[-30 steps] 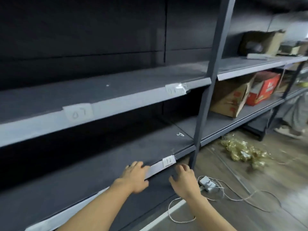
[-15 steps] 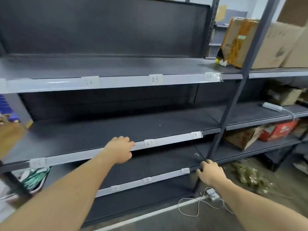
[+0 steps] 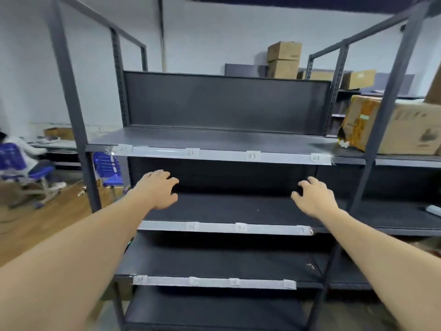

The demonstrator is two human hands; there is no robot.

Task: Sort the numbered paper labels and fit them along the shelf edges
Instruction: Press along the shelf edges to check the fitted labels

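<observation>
The numbered paper labels sit on three pale strips along the front edges of the dark metal shelving unit (image 3: 226, 103) that fills the centre of the frame. On the top strip (image 3: 222, 154), label 01 (image 3: 123, 148), label 02 (image 3: 190, 153), label 03 (image 3: 252, 156) and label 04 (image 3: 316, 158) run from left to right. The middle strip (image 3: 214, 227) shows three labels; their numbers are too blurred to be sure of, and its left end is hidden behind the left forearm. The bottom strip (image 3: 214, 282), low in the frame, carries four labels, of which only label 11 (image 3: 235, 282) reads clearly.

The left hand (image 3: 158, 189) hangs over the middle shelf (image 3: 226, 211) left of centre, with its fingers loosely spread, slightly bent and holding nothing. The right hand (image 3: 315, 197) mirrors it right of centre, fingers apart and empty. Whether either hand touches the shelf cannot be told.

At the right edge a large cardboard box (image 3: 405, 130) stands on the neighbouring top shelf. Two stacked boxes (image 3: 284, 59) show in the upper right, behind the unit. At the far left a seated person (image 3: 14, 156) is blurred, above a wooden floor (image 3: 35, 223).
</observation>
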